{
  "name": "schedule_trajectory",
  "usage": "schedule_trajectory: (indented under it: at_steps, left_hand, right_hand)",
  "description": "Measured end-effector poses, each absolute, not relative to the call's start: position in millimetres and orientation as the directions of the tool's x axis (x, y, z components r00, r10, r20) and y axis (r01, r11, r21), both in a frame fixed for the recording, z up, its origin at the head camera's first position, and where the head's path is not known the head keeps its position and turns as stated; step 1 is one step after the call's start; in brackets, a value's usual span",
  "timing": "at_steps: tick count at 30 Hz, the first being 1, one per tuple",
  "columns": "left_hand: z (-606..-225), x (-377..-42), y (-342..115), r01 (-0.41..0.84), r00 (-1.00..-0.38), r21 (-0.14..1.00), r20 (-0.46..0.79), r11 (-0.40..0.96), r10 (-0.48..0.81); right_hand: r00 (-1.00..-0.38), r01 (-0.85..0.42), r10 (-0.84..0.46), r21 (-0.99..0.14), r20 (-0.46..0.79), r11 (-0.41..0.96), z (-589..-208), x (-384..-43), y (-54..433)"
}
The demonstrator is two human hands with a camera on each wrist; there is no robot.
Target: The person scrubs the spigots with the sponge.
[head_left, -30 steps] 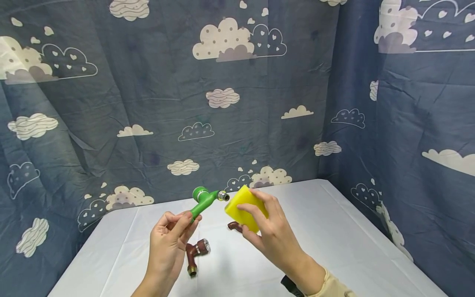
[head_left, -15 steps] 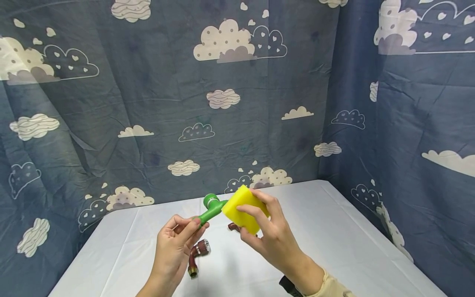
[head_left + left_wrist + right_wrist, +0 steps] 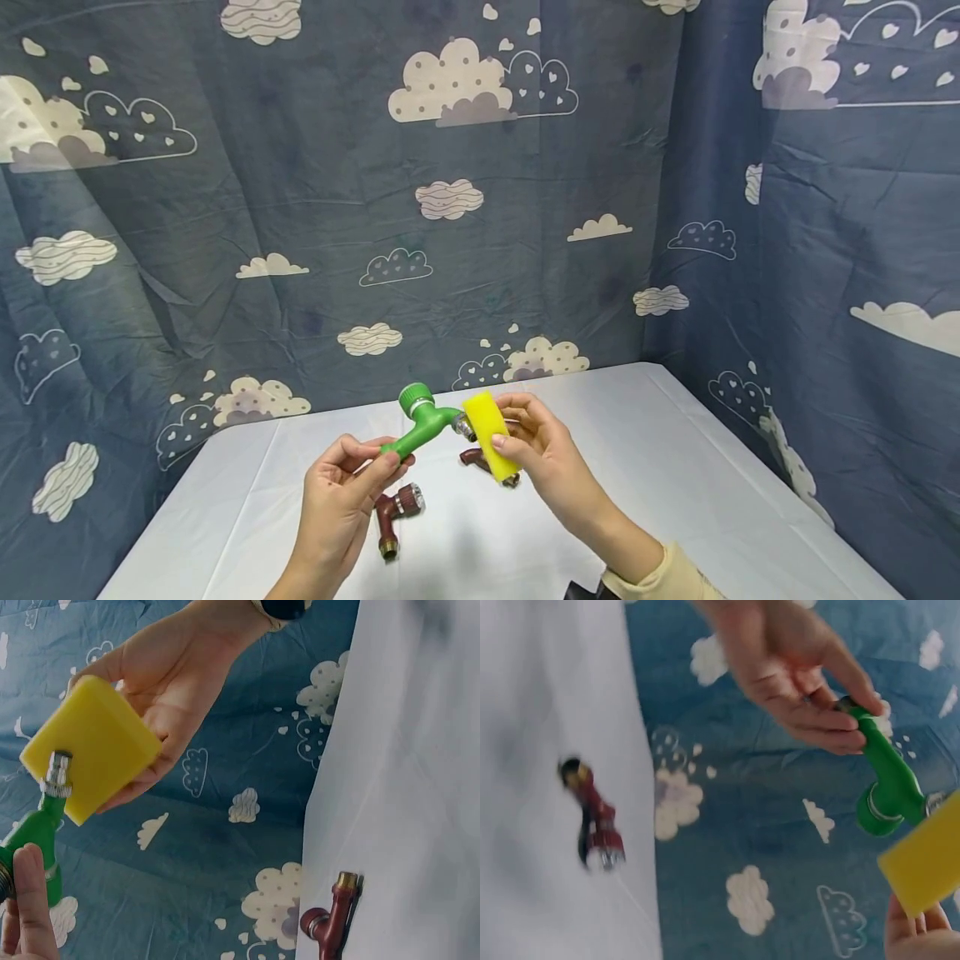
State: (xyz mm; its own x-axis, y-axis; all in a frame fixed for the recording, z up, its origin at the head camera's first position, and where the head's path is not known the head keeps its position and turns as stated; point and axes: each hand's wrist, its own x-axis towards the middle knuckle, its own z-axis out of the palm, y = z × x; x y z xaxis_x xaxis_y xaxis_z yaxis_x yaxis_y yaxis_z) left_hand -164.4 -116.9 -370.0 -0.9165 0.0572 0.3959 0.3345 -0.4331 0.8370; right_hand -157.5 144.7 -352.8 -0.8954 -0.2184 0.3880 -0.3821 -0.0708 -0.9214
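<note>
My left hand (image 3: 341, 500) pinches a green tap (image 3: 426, 423) by one end of its body, above the table. The tap's round knob faces up and its metal threaded end (image 3: 58, 774) points to the right. Between fingers and thumb my right hand (image 3: 551, 462) holds a yellow sponge (image 3: 491, 437), turned edge-on in the head view. In the left wrist view the threaded end overlaps the sponge's broad face; whether they touch, I cannot tell. The right wrist view shows the left fingers (image 3: 829, 731) at the tap's end.
A brown tap (image 3: 390, 517) lies on the white table (image 3: 637, 500) below my left hand. Another brown tap (image 3: 472, 457) lies farther back, partly hidden by the sponge. Dark blue cloud-print cloth (image 3: 300, 192) hangs behind the table and along its right side.
The sponge has turned from its broad face to edge-on in the head view. The tap moved right behind the sponge, then back left, its metal end showing again.
</note>
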Motion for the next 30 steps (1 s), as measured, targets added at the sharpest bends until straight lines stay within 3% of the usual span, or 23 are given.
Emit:
schedule_trajectory:
  at_steps: [5, 10, 20, 30]
  left_hand:
    - [-372, -165, -124, 0.367, -0.894, 0.83, 0.44, -0.42, 0.089]
    - [-374, -166, -129, 0.389, -0.873, 0.83, 0.471, -0.401, 0.127]
    - [-376, -172, -132, 0.428, -0.834, 0.807, 0.526, -0.407, 0.166]
    - [-380, -177, -134, 0.393, -0.815, 0.812, 0.525, -0.432, 0.245]
  right_hand:
    - [-0.9, -0.176, -0.352, -0.953, 0.257, -0.248, -351, -160, 150]
    - [-0.877, -0.034, -0.445, -0.947, 0.182, -0.321, -354, -163, 154]
    - [-0.812, 0.178, -0.58, -0.924, 0.057, -0.34, -363, -169, 164]
    - [-0.748, 0.237, -0.663, -0.92, 0.032, -0.311, -368, -167, 164]
